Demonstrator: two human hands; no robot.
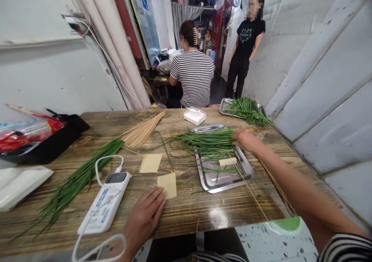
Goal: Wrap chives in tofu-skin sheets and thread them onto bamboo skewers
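Observation:
My left hand (pixel 147 213) lies flat on the wooden table, its fingertips at the edge of a pale yellow square sheet (pixel 167 185). A second such sheet (pixel 150 163) lies just beyond it. My right hand (pixel 247 141) reaches over the metal tray (pixel 216 188), with its fingers closed at the right end of a bunch of green chives (pixel 207 141); the fingertips are partly hidden. In front of the bunch, a rolled yellow sheet on a skewer (pixel 227 161) rests in the tray, among loose chive strands. The thin stick runs out over the near rim.
Bamboo skewers (pixel 145 130) fan out beside more chives (pixel 84 173). A white power bank (pixel 104 202) with a cable stands left. Behind are a white box (pixel 195 116) and a second chive tray (pixel 247 109). A black bin (pixel 40 142) is far left; two people are beyond the table.

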